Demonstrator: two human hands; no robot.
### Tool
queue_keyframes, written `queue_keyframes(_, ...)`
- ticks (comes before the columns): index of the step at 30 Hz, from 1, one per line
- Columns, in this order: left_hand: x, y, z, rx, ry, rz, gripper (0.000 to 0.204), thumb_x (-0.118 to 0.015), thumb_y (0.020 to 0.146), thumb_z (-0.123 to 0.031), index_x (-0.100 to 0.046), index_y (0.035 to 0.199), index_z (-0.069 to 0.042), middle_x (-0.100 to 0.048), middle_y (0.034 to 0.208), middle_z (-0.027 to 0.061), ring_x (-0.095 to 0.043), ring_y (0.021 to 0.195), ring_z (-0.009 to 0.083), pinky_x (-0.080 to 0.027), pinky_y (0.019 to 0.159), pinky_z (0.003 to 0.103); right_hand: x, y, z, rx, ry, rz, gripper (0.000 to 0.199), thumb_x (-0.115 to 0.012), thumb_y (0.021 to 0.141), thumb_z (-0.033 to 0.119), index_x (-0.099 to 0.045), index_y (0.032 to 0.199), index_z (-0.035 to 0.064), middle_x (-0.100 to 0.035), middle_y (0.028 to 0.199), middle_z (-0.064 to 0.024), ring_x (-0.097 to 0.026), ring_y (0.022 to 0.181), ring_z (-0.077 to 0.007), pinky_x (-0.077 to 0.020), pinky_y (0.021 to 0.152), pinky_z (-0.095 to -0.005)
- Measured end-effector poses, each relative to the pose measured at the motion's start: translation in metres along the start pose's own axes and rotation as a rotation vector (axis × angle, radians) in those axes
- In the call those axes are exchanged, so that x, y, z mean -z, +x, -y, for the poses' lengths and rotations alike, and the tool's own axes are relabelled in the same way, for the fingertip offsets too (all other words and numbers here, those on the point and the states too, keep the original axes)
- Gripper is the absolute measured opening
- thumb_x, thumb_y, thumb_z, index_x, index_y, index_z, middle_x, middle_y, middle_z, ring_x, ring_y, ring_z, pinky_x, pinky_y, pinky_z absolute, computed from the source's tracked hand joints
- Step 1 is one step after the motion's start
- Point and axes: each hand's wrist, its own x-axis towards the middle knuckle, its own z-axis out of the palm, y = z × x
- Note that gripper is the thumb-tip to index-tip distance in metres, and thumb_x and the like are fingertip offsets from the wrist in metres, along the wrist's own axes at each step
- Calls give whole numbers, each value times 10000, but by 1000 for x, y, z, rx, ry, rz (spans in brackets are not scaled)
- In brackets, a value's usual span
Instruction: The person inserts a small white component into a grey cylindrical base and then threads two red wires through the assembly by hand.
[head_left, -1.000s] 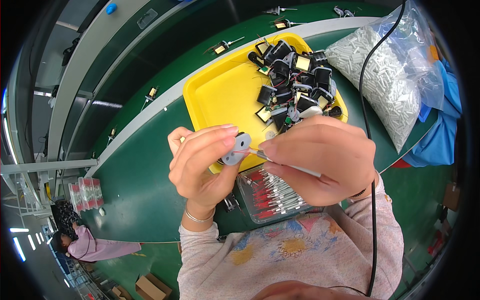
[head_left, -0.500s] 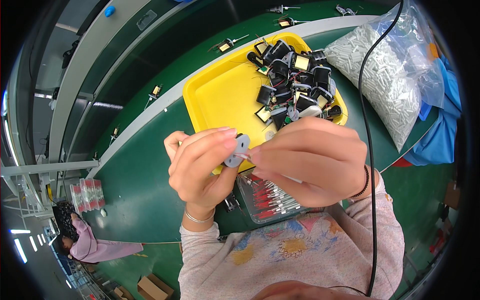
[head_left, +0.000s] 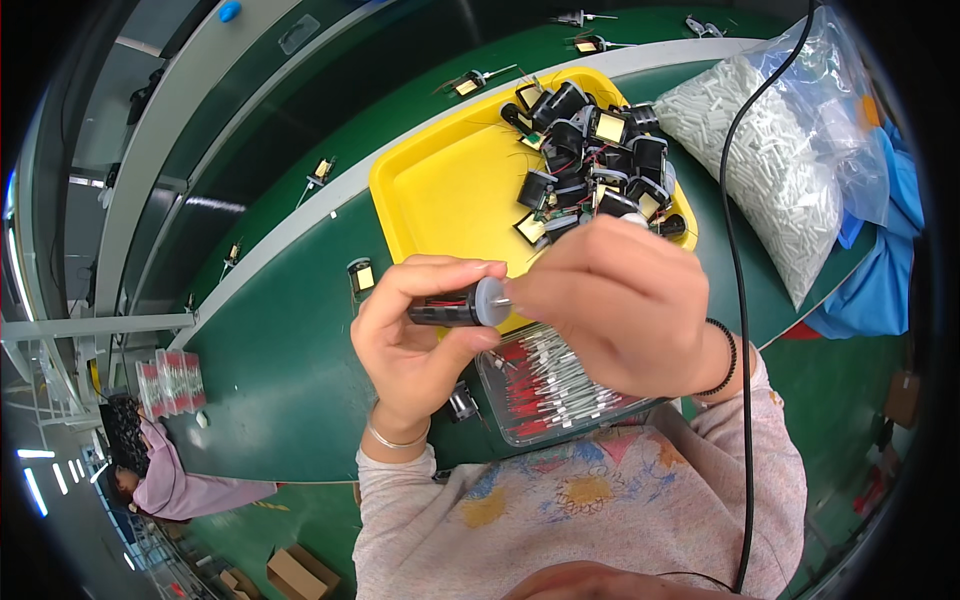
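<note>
In my left hand (head_left: 395, 340), fingers and thumb wrap round a black cylindrical unit (head_left: 440, 309) with red wires along its side and a round grey end cap (head_left: 490, 302), which faces right. My right hand (head_left: 615, 310) is closed in a pinch at the middle of that cap, on a thin pale rod-like piece (head_left: 504, 301); its far end is hidden by the fingers. Below the hands lies a clear plastic box (head_left: 515, 436) of slim red-and-white parts with thin leads (head_left: 565, 385). Beyond them, a yellow tray (head_left: 425, 205) carries a heap of similar black units (head_left: 600, 165) at its right.
A clear bag of small white tubes (head_left: 755, 155) lies at the right, with a black cable (head_left: 735, 250) hanging before it. Loose black units (head_left: 361, 275) rest on the green table (head_left: 280, 380); several more lie on the strip (head_left: 400, 130) behind. Another person (head_left: 190, 485) sits far left.
My left hand has turned the black unit, so its side now shows and the cap faces right. My right hand has stayed at the cap. A loose unit left of the tray has come into sight.
</note>
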Motion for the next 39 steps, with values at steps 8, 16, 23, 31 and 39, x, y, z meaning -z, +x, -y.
queue_keyframes(8, -5, -8, -3, -244, 369, -64, 412, -764, 636, 43, -604, 1016, 62, -636, 950, 193, -647, 827, 243, -523, 726, 283, -4, -2, 3, 51, -26, 6, 320, -606, 510, -66, -664, 819, -9, -596, 730, -74, -581, 610, -198, -470, 541, -272)
queue_keyframes(16, -9, -13, -9, -246, 367, -59, 417, -771, 613, 48, -614, 999, 55, -650, 913, 179, -650, 838, 231, -524, 719, 280, -9, -4, 8, 119, -46, -65, 262, -642, 549, -31, -647, 811, -11, -589, 741, -86, -581, 610, -215, -466, 520, -280)
queue_keyframes(23, 8, 35, 16, 143, 148, 1, 290, -739, 716, -39, -629, 970, 47, -658, 968, 129, -641, 841, 174, -504, 768, 276, -10, 1, -30, -48, -199, -16, 345, -679, 662, 26, -647, 1005, 28, -624, 828, -96, -597, 747, -273, -490, 661, -332)
queue_keyframes(31, 112, 123, 126, 87, 1065, -207, 271, -726, 722, -160, -641, 954, -49, -664, 966, 88, -623, 917, 242, -477, 814, 330, -3, -39, 3, -182, -89, 651, 209, -627, 681, 51, -607, 889, 57, -591, 781, -70, -612, 780, -242, -514, 624, -336)
queue_keyframes(39, 119, 55, 52, 200, 1326, 418, 151, -656, 730, -134, -623, 868, -84, -615, 864, 104, -559, 897, 288, -465, 782, 377, -10, -81, 3, -162, -199, 1122, 144, -619, 693, 95, -583, 823, 45, -580, 798, -92, -611, 759, -261, -512, 594, -344)
